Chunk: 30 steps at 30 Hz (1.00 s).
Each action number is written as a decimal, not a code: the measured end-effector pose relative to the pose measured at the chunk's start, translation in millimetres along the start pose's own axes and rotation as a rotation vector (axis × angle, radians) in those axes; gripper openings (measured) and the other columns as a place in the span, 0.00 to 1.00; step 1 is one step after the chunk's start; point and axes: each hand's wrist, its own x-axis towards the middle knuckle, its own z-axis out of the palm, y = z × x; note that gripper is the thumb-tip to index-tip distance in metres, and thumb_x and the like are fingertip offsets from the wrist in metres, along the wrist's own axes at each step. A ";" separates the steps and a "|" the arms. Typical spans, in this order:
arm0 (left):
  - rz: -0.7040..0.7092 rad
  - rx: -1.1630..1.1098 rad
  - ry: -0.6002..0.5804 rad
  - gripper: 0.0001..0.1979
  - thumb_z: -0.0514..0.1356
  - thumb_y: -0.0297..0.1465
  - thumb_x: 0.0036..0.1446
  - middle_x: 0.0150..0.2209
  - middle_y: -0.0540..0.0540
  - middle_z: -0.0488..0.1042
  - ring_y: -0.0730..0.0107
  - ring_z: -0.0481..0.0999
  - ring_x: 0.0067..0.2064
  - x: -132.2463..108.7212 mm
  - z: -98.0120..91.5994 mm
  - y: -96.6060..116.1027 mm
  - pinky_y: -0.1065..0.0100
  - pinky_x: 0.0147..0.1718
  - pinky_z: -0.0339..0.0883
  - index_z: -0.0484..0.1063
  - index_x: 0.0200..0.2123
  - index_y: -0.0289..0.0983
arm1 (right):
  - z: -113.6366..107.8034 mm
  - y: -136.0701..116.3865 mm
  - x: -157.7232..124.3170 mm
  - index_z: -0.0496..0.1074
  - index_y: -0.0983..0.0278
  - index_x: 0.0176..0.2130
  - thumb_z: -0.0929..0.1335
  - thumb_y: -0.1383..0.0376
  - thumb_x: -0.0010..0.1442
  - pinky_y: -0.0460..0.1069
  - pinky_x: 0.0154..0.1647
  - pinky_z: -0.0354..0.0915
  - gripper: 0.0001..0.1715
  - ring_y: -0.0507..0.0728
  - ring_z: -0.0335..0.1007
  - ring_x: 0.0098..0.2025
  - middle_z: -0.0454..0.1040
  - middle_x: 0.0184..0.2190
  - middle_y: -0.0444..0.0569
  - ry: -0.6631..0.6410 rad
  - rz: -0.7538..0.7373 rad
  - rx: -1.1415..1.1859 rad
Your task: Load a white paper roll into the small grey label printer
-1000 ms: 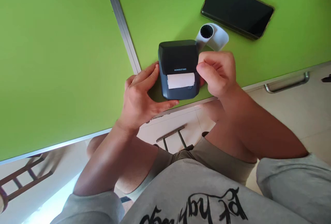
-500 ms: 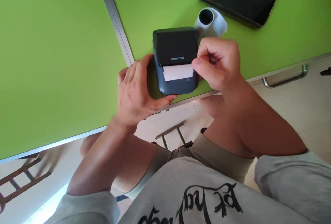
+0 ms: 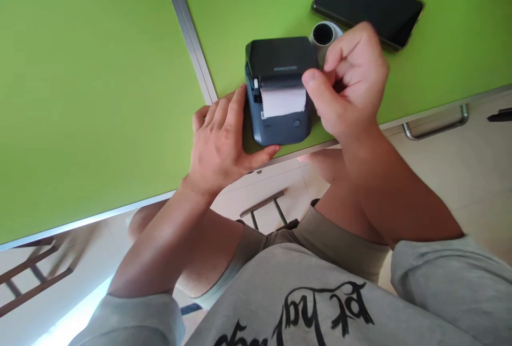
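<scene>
A dark blue-grey label printer sits near the table's front edge. Its black lid is tipped partly up, showing a gap at its left front corner. From under the lid, a white strip of label paper hangs over the front. My left hand braces the printer, fingers along its left side and thumb across the front. With thumb and curled fingers, my right hand grips the lid's right front corner. Just behind that hand stands a white paper roll with a dark core, partly hidden.
A black smartphone lies at the back right of the green table. A metal strip runs across the tabletop left of the printer. Below the front edge are a metal handle and wooden stool parts.
My right hand has risen with the lid's front edge, opening a gap beneath it. More of the printer's front and paper shows. My left hand still braces the body.
</scene>
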 end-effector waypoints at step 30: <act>-0.007 -0.029 0.001 0.53 0.52 0.69 0.59 0.66 0.31 0.72 0.39 0.72 0.65 0.0 -3.4 3.6 0.45 0.63 0.61 0.59 0.72 0.35 | 3.7 -49.7 51.3 0.82 0.54 0.38 0.76 0.71 0.52 0.52 0.29 0.57 0.14 0.64 0.76 0.40 0.84 0.39 0.45 -0.595 0.295 -0.748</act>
